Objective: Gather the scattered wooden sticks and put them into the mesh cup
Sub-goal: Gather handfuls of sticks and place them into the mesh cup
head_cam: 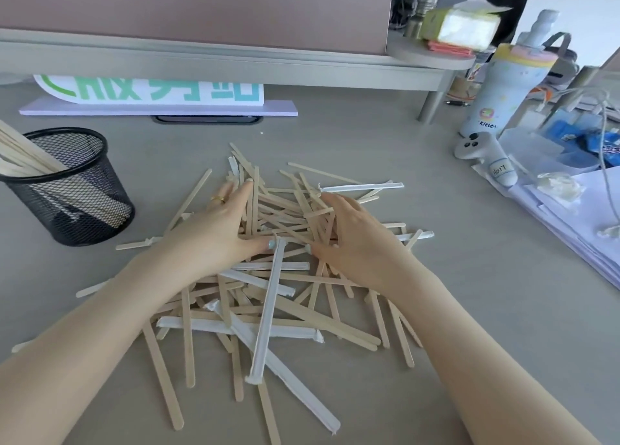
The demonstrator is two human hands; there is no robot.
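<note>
Nearest, bare and paper-wrapped wooden sticks point(268, 277) heaped crisscross on the grey desk point(436, 310), spilling toward the body from under both palms. Just beyond, left hand point(218, 223) flat on the heap, fingers straight and spread, gold ring point(218, 199) on one finger; right hand point(352, 236) beside it, fingers curved down into the sticks, whether clasping any cannot be told. Left of the left hand, black mesh cup point(73, 189) upright, several sticks already inside. Far right of the right hand, white controller point(483, 156), pale bottle point(503, 85).
</note>
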